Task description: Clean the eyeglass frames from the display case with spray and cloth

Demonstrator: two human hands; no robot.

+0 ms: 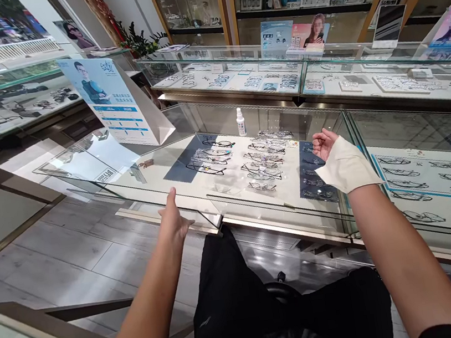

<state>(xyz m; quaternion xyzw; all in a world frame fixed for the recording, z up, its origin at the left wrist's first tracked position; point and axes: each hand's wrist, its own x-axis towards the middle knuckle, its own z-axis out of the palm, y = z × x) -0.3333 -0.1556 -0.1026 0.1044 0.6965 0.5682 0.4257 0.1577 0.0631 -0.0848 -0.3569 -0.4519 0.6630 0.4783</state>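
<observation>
Two bare hands raised at a glass eyewear counter, a cloth draped over one wrist.

The left hand [174, 216], lower centre-left of the frame, is open and empty, fingers straight and together, at the near rim of the glass display counter [267, 224]; I cannot tell if it touches. The right hand [324, 144], right of centre, hovers above the glass with fingers curled inward. A cream cleaning cloth [347, 167] hangs over its wrist, seemingly parked there to stay handy; whether the fingers pinch its edge I cannot tell. Rows of spectacle frames [260, 158] lie under the top for display, and a small spray bottle [241, 122] stands upright at the far edge.
</observation>
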